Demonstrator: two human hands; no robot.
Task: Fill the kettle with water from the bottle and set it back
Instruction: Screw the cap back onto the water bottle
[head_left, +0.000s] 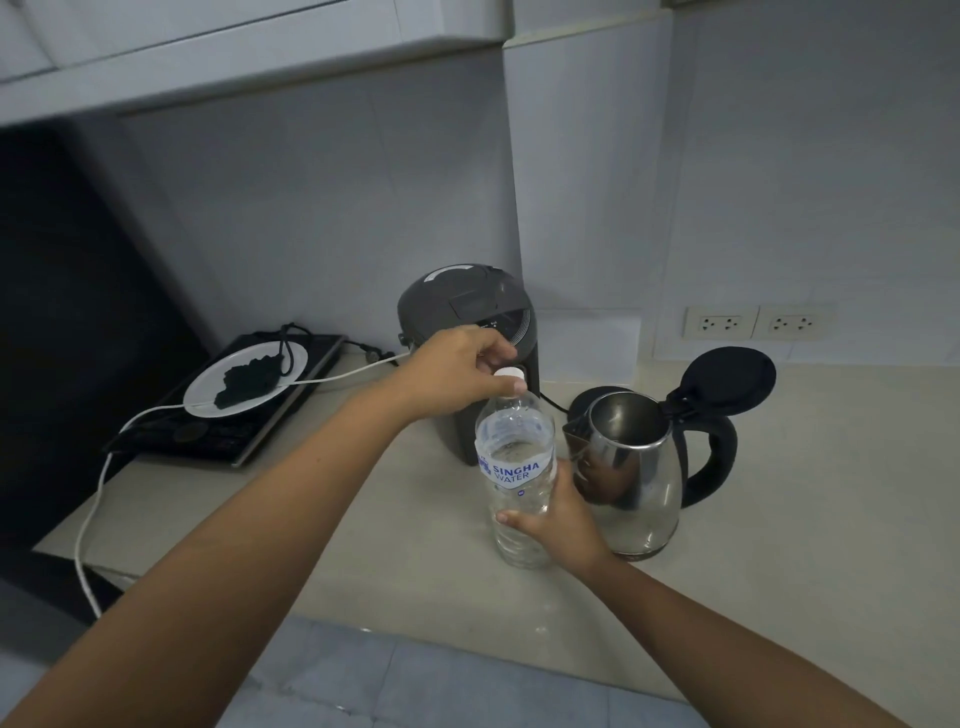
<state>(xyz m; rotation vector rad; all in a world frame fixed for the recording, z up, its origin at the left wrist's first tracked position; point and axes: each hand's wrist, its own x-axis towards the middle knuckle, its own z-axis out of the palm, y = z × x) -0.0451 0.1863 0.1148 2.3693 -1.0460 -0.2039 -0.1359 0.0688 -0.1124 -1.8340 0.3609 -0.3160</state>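
A clear plastic water bottle (514, 467) with a blue-lettered label stands upright on the counter (779, 545), holding water. My right hand (558, 525) grips its lower body from the right. My left hand (460, 371) pinches the white cap (509, 372) on the bottle's neck. Just right of the bottle stands the steel kettle (641, 486) with a black handle. Its black lid (730, 376) is flipped open and the inside looks empty. A dark round base (584, 402) shows partly behind the kettle.
A dark grey electric water pot (467, 312) stands close behind the bottle. At the left lies a black induction hob (228, 436) with a white plate (213, 392) and cords on it. Two wall sockets (756, 323) sit at the back right. A white cable (88, 525) hangs off the counter's left edge.
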